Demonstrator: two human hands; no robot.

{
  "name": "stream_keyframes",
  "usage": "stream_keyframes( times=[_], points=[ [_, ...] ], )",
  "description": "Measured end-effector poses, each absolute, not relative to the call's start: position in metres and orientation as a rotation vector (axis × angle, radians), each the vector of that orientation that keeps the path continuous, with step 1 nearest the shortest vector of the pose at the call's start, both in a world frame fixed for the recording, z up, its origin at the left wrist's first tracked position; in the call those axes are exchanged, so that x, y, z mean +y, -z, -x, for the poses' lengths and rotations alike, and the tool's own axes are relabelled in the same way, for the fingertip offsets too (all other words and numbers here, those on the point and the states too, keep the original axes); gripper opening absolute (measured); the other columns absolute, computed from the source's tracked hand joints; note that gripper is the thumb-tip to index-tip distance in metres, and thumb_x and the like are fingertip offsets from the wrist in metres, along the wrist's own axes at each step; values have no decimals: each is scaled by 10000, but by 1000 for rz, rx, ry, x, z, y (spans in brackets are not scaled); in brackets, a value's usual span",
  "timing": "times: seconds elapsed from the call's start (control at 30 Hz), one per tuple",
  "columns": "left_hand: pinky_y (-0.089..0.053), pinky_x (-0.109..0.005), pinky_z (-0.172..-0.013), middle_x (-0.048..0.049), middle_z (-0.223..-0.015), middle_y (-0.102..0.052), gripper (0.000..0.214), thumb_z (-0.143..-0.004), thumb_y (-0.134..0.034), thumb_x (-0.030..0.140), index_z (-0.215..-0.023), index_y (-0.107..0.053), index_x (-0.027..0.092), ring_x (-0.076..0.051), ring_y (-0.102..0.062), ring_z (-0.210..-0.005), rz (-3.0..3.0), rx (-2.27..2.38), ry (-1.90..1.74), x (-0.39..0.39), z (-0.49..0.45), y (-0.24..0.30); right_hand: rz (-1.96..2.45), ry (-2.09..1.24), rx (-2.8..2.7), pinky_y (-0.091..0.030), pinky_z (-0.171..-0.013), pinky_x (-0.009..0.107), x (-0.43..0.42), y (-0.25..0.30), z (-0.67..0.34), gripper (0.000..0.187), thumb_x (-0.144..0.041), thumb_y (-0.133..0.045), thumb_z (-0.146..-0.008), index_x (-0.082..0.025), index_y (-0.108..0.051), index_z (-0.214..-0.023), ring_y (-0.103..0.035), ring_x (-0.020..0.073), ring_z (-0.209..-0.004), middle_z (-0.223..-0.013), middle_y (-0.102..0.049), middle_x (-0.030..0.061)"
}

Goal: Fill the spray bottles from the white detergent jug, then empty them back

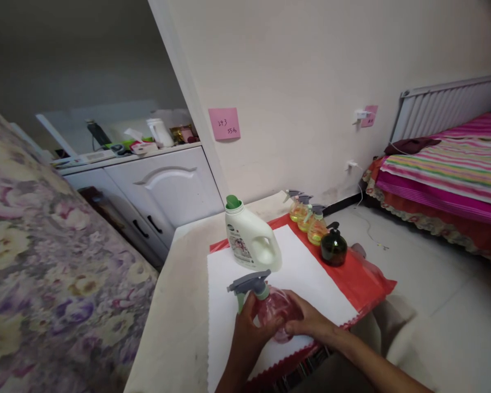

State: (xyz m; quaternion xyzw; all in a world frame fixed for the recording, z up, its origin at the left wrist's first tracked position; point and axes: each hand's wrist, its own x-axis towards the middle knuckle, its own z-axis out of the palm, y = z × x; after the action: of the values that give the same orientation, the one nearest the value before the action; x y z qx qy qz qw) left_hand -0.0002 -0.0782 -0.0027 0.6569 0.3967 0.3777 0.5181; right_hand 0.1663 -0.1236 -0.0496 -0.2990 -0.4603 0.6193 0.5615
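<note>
A pink spray bottle (pixel 276 308) with a grey trigger head stands on the white sheet (pixel 306 273) at the table's near edge. My left hand (pixel 249 330) wraps round its neck and left side, closed on it. My right hand (pixel 311 319) grips the bottle's right side. Behind it stands a white detergent jug (pixel 251 237) with a green cap.
Three yellow spray bottles (pixel 306 215) and a dark round pump bottle (pixel 334 246) line the red cloth (pixel 368 281) at the right. A floral sofa (pixel 45 262) lies left, a white cabinet (pixel 155 191) behind, a striped bed (pixel 454 169) at far right.
</note>
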Motion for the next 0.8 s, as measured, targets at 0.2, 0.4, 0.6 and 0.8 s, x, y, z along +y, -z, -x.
stream_keyframes(
  times=[0.2,0.4,0.6,0.8],
  points=[
    [-540,-383,-899,-90,-1044,-741,555,-579,-782,334,-1106,-658,212,-293,-681,-990,-1725,1090,-873,-76,-4,3,779,-1317,-1114,-435,-998,466,-122,50,-157,875,-225,-886,-554,-248,-446,-1309,-559,279,-1169,-1295,-568,90],
    [-550,-399,-827,-65,-932,-738,411,-613,-735,307,-1012,-680,227,-285,-687,-890,-1921,1178,-785,-73,-7,9,970,-1141,-1176,-427,-1001,486,-120,62,-158,898,-247,-886,-512,-240,-450,-1297,-545,315,-1169,-1276,-569,95],
    [-547,-402,-801,-57,-927,-728,388,-633,-693,287,-1014,-663,221,-281,-682,-856,-1959,1190,-712,-71,-7,18,1000,-1046,-1230,-396,-1029,475,-120,72,-157,974,-232,-883,-503,-251,-399,-1348,-517,307,-1200,-1321,-530,104],
    [-523,-431,-875,-51,-994,-723,451,-575,-699,242,-1024,-665,232,-316,-656,-980,-1863,1196,-753,-74,-3,26,1089,-914,-1262,-397,-1034,458,-117,78,-149,1099,-192,-900,-404,-257,-350,-1352,-508,306,-1202,-1328,-512,98]
  ],
)
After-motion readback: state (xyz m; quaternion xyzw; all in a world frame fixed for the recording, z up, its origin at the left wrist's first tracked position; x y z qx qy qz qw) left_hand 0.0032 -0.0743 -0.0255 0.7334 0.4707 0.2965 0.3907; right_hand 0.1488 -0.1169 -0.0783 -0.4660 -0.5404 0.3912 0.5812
